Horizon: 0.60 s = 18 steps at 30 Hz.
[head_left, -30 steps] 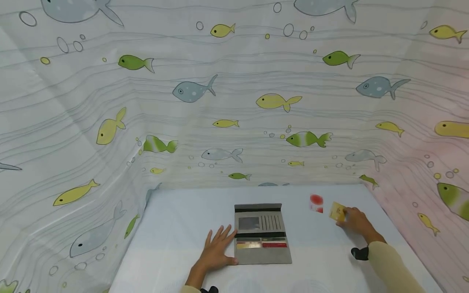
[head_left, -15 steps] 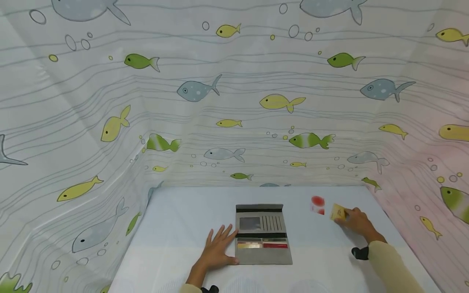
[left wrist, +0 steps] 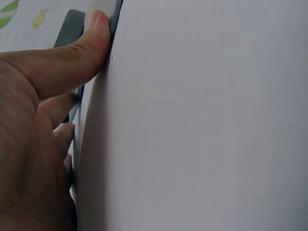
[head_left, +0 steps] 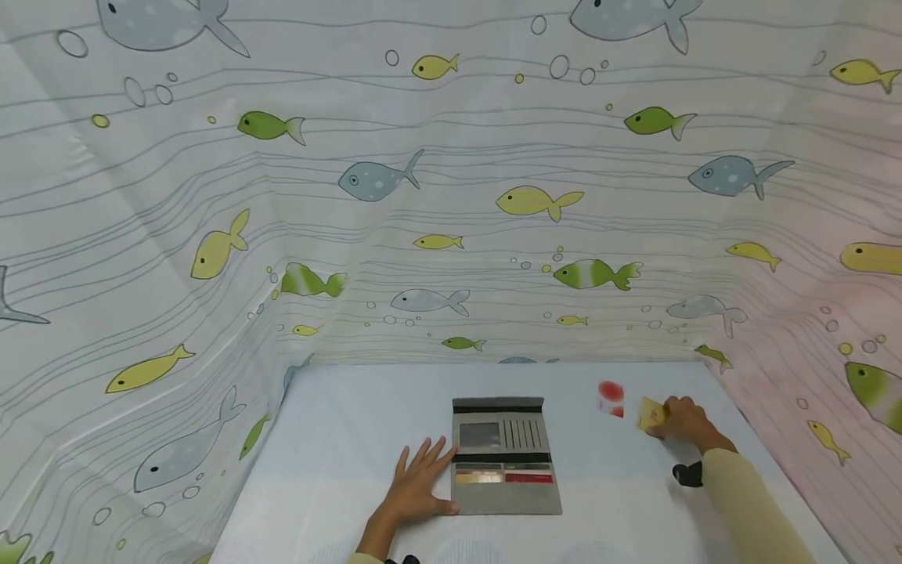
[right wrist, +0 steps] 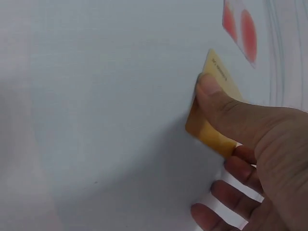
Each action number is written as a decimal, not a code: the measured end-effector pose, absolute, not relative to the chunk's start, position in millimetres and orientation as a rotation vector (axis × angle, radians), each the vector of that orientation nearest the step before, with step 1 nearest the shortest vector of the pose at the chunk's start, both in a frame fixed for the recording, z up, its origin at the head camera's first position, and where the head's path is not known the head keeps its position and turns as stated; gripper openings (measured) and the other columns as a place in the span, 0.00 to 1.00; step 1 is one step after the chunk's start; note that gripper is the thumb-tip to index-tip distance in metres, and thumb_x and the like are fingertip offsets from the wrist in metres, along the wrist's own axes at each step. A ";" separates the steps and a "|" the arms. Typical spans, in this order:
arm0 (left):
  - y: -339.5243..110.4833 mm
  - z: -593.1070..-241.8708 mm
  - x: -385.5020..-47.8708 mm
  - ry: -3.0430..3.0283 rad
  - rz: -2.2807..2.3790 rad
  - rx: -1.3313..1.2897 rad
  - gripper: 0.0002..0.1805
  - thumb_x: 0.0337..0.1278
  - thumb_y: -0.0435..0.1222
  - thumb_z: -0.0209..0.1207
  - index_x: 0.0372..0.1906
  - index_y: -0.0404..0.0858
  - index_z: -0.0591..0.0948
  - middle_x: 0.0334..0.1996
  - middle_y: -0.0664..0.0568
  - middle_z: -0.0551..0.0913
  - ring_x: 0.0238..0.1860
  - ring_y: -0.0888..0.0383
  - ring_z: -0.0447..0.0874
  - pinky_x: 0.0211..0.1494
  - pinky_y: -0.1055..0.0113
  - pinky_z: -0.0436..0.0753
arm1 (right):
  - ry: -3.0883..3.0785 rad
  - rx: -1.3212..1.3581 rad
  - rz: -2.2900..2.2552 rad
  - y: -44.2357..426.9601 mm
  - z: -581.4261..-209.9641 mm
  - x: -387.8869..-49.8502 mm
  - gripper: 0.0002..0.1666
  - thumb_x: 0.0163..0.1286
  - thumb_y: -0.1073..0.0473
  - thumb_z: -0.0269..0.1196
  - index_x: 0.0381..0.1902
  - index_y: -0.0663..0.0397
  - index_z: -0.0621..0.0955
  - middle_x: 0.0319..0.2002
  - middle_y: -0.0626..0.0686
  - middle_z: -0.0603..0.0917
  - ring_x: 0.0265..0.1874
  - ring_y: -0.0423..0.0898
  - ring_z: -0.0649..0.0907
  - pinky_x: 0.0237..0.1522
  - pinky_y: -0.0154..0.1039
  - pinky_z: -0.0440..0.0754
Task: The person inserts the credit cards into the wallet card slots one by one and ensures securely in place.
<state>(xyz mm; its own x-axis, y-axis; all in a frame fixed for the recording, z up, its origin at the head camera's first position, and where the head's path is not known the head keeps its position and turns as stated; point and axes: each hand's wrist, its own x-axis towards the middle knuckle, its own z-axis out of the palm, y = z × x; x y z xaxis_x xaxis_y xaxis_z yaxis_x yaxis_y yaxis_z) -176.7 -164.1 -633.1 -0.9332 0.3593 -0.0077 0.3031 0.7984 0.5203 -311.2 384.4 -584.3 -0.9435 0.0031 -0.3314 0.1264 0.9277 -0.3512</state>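
A grey wallet [head_left: 507, 501] lies unfolded flat on the white table, with several cards tucked in its lower slots. Along its left side rests my left hand [head_left: 416, 487], fingers spread, the thumb and a fingertip touching the wallet's edge. My right hand [head_left: 689, 423], farther right, pinches a yellow card [head_left: 650, 413] between thumb and fingers. In the right wrist view the thumb lies across the face of that yellow card [right wrist: 204, 127], and the other fingers are curled, partly behind it. Just left of it, a red-and-white card [head_left: 610, 392] lies on the table.
The white table [head_left: 352, 415] carries the wallet and the loose card. A curtain [head_left: 437, 266] printed with fish surrounds it at the back and both sides. Dark wrist straps show on both arms.
The head view has shifted slightly. Both hands stay in nearly the same places, the left beside the wallet and the right pinching the yellow card.
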 end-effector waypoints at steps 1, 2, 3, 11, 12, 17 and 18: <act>-164.4 -633.2 -175.5 2.876 0.807 0.528 0.58 0.36 0.66 0.69 0.77 0.53 0.62 0.80 0.49 0.55 0.80 0.38 0.48 0.76 0.30 0.36 | 2.750 0.075 -0.535 384.8 -584.1 -312.6 0.53 0.53 0.38 0.75 0.55 0.79 0.69 0.43 0.69 0.72 0.42 0.63 0.74 0.47 0.60 0.76; -164.5 -633.1 -174.4 2.876 0.804 0.527 0.58 0.37 0.66 0.69 0.77 0.53 0.62 0.80 0.49 0.55 0.80 0.38 0.48 0.76 0.30 0.36 | 2.737 0.065 -0.533 384.5 -583.4 -313.5 0.52 0.52 0.38 0.76 0.52 0.78 0.68 0.41 0.69 0.72 0.41 0.63 0.74 0.46 0.59 0.76; -164.5 -632.6 -173.4 2.875 0.807 0.524 0.57 0.37 0.65 0.69 0.77 0.53 0.62 0.80 0.49 0.55 0.80 0.39 0.48 0.76 0.31 0.36 | 2.724 0.059 -0.531 383.9 -582.1 -313.8 0.51 0.52 0.38 0.76 0.51 0.77 0.68 0.40 0.68 0.72 0.40 0.63 0.74 0.45 0.59 0.76; -163.2 -628.6 -173.1 2.873 0.783 0.506 0.57 0.37 0.64 0.70 0.77 0.52 0.63 0.80 0.48 0.56 0.80 0.39 0.48 0.77 0.31 0.38 | 2.565 0.131 -0.607 380.6 -572.4 -309.1 0.61 0.44 0.36 0.78 0.57 0.78 0.63 0.43 0.69 0.70 0.41 0.63 0.75 0.44 0.57 0.78; -163.3 -628.6 -173.0 2.872 0.782 0.504 0.57 0.38 0.64 0.70 0.77 0.52 0.63 0.80 0.49 0.56 0.80 0.39 0.48 0.77 0.31 0.38 | 2.551 0.139 -0.628 380.3 -572.1 -309.1 0.61 0.44 0.37 0.78 0.56 0.78 0.63 0.43 0.69 0.71 0.42 0.63 0.75 0.45 0.57 0.78; -163.8 -629.3 -173.9 2.885 0.757 0.507 0.57 0.38 0.64 0.70 0.77 0.53 0.62 0.80 0.50 0.56 0.80 0.40 0.48 0.77 0.32 0.39 | 2.521 0.152 -0.622 383.1 -577.1 -311.4 0.55 0.47 0.39 0.78 0.52 0.75 0.64 0.39 0.64 0.75 0.41 0.59 0.75 0.45 0.53 0.76; -163.8 -629.6 -173.9 2.889 0.753 0.507 0.57 0.37 0.65 0.70 0.77 0.53 0.62 0.80 0.50 0.56 0.80 0.40 0.49 0.77 0.32 0.39 | 2.526 0.142 -0.616 384.3 -579.4 -312.1 0.52 0.49 0.40 0.78 0.51 0.74 0.64 0.38 0.63 0.75 0.41 0.58 0.75 0.45 0.52 0.75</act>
